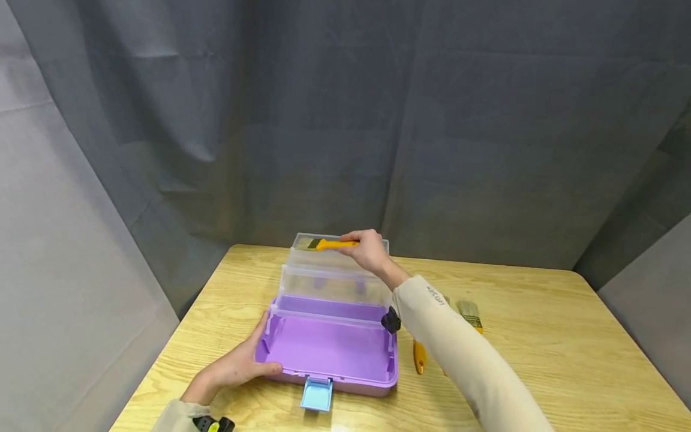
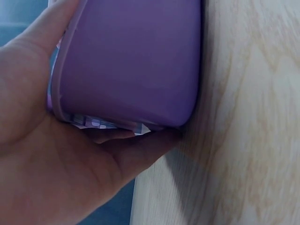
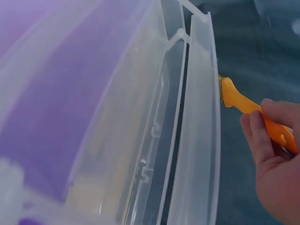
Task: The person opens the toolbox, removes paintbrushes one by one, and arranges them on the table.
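A purple storage box (image 1: 329,348) stands unfolded on the table, its translucent trays (image 1: 302,282) raised in tiers toward the back. At its left end my left hand (image 1: 237,363) grips it, with the thumb at the front rim; the left wrist view shows the fingers round the box's side (image 2: 131,61). My right hand (image 1: 368,249) holds a paintbrush by its yellow handle (image 1: 341,244), level over the topmost tray. In the right wrist view, fingers and thumb pinch that handle (image 3: 243,101), and the bristles are mostly hidden behind the tray's edge (image 3: 213,117).
A light blue latch (image 1: 317,396) hangs off the box's front. Right of the box lie more paintbrushes, one showing its bristles (image 1: 468,309), another its yellow handle (image 1: 419,357); my right sleeve partly covers them. Grey curtain (image 1: 459,150) borders the wooden table (image 1: 567,348).
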Motion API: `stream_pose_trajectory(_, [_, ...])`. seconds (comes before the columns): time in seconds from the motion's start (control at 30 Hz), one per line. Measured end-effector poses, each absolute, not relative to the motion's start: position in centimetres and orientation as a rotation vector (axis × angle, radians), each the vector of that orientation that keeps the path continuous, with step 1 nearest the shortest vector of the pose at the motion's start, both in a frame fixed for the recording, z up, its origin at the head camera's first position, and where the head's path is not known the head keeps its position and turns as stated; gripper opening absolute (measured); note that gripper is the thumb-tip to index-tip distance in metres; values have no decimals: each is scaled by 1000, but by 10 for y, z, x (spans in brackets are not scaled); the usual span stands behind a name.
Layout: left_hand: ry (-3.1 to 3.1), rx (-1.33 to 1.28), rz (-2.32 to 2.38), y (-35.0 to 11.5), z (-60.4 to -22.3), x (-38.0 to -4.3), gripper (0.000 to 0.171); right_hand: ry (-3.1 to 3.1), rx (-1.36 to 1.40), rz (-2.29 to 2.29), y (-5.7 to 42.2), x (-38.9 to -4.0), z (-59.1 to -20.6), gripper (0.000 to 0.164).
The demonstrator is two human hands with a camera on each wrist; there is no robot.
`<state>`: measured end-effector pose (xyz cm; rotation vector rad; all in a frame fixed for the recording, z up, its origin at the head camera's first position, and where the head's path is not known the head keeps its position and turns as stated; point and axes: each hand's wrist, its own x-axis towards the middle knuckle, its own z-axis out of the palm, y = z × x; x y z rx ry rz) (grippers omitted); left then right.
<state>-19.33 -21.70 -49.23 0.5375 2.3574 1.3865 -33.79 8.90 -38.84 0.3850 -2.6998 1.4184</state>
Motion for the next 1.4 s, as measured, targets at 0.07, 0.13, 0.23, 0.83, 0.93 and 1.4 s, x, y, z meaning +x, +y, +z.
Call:
stream_pose_trajectory(0.07, [2358,547,1388,-217,-492,-195,119,-2676,380,1441,95,-335,-386,29])
stream_pose_trajectory(0.13, [2364,551,1379,-217,-492,-196,119,-2654,372,1472,103,-333,-383,29])
stream_pose_trajectory(0.23, [2382,535,1356,-218,-492,-196,119,-2625,361,1553,116,-327,-378,31])
stream_pose_trajectory(0.83, [2370,543,1406,-225,-493,-196,116,-2512,370,1767,230,-276,-364,40])
stream_pose_trajectory(0.93, [2363,549,1416,-225,-493,-195,116,-2516,324,1785,249,-270,-369,45])
stream_pose_trajectory(1.4, [2381,557,1401,-228,-493,-194,118,-2137,434,2327,319,-244,-397,31])
